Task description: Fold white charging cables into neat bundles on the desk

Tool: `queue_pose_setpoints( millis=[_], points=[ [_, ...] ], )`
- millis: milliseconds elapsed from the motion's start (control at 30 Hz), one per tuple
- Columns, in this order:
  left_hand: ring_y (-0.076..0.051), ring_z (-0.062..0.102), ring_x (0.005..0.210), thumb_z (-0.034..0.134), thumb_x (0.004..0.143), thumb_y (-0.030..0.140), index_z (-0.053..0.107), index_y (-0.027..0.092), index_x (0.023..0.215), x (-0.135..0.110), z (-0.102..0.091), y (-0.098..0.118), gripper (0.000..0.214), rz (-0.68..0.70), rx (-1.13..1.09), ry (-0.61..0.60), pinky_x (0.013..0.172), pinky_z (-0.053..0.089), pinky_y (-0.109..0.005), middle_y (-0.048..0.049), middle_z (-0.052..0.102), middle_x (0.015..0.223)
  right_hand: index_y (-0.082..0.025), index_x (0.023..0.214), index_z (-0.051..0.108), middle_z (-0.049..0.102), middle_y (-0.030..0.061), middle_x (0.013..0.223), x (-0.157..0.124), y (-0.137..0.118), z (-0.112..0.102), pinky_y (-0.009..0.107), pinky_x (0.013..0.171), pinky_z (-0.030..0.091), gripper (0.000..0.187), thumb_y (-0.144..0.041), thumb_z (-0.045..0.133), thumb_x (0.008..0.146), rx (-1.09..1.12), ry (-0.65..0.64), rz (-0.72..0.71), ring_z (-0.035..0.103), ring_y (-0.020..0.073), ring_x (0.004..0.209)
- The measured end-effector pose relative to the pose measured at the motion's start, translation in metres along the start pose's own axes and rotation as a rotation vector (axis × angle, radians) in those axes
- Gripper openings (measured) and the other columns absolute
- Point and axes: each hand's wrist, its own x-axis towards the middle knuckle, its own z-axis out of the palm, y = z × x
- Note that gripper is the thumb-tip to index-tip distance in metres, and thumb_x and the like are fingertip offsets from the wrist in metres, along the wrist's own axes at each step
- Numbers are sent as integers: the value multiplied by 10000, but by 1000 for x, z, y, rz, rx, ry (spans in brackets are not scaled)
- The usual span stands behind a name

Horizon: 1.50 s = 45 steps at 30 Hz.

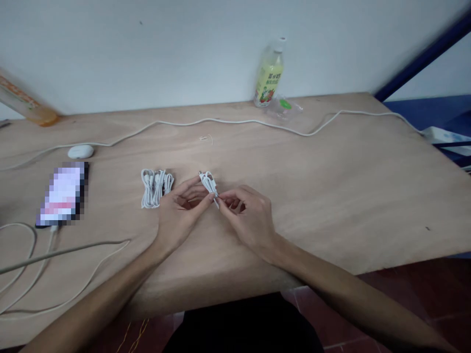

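Note:
A small coiled white charging cable [208,182] is held up over the near middle of the wooden table. My left hand [182,208] pinches it from the left, thumb at the lower end of the coil and fingers behind it. From the right, my right hand [250,211] has thumb and forefinger closed at the coil's lower end; fingertips hide the exact spot. A metal plug shows at the coil's upper left. Just left of my left hand lie several bundled white cables [152,189], side by side on the tabletop.
A phone [61,193] with a plugged-in lead and a white earbud case [81,151] lie on the left. One long white cord [235,120] crosses the table's back. Bottles [270,78] stand by the wall, with clear plastic packaging [285,108]. Short twist-tie-like bits [206,139] lie mid-table.

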Motion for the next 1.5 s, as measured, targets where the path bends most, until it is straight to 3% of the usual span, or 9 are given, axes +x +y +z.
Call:
queue_pose_setpoints(
  millis=[767, 900, 1067, 1500],
  points=[
    [-281, 856, 1023, 1018, 732, 331, 846, 248, 1181, -2, -2, 3, 488, 39, 8, -5, 972, 697, -402, -58, 891, 1066, -197, 844, 777, 757, 18, 748, 12, -8, -11, 273, 605, 527, 90, -282, 765, 870, 398, -197, 368, 660, 153, 664],
    [-265, 858, 986, 1005, 758, 395, 833, 230, 1233, -1, -2, 0, 531, 66, 30, -12, 926, 710, -385, -67, 891, 1073, -195, 835, 784, 744, 16, 736, 15, -6, -12, 265, 588, 494, 143, -337, 772, 850, 470, -216, 401, 632, 147, 654],
    [-280, 857, 1000, 988, 787, 443, 829, 230, 1265, -1, -3, -1, 547, 104, 16, -20, 979, 711, -462, -79, 885, 1113, -196, 805, 784, 743, 11, 737, 18, -7, -13, 269, 599, 480, 201, -395, 793, 831, 518, -239, 441, 613, 134, 643],
    [-239, 854, 943, 991, 781, 336, 845, 215, 1231, 0, -3, -1, 488, 104, -51, -1, 901, 729, -394, -61, 888, 1028, -217, 759, 791, 743, 15, 713, 18, -7, -12, 289, 601, 448, 196, -401, 828, 814, 523, -213, 422, 593, 148, 647]
  ],
)
